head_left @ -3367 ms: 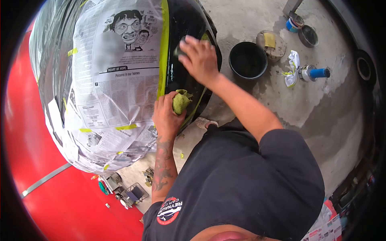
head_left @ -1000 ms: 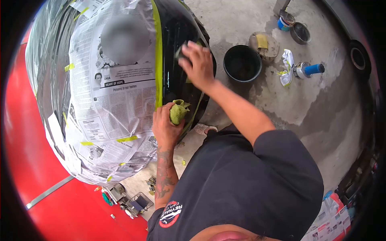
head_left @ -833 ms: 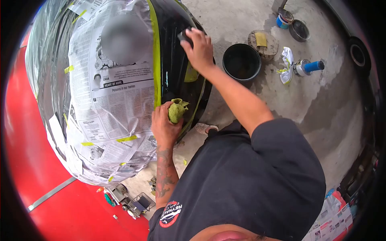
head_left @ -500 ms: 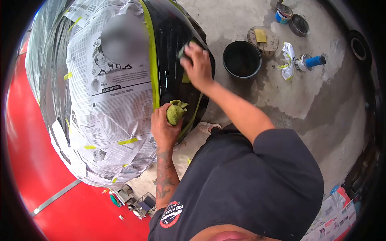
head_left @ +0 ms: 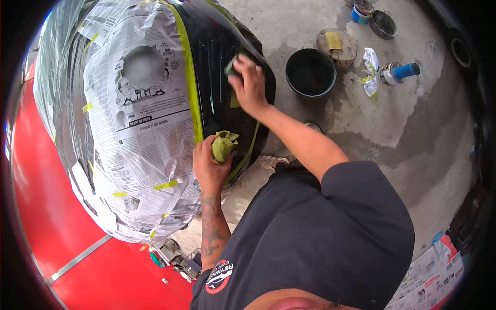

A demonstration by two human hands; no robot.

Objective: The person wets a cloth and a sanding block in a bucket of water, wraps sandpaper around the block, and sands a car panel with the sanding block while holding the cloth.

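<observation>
A glossy black car panel runs down beside newspaper sheets, with yellow-green masking tape along their border. My left hand is closed around a crumpled green cloth at the panel's lower end. Higher up, my right hand presses a small dark pad against the black surface. My fingers hide part of that pad, and the hand is slightly blurred. A yellow-green patch shows on the panel under my right hand.
A black bucket stands on the concrete right of the panel. Beyond it are a round block with a yellow sheet, a white cloth, a can with a blue roll, a paint tub and a dark basin.
My right hand has moved up and down over the black panel with the pad. My left hand keeps the green cloth in nearly the same place. The camera view has shifted slightly.
</observation>
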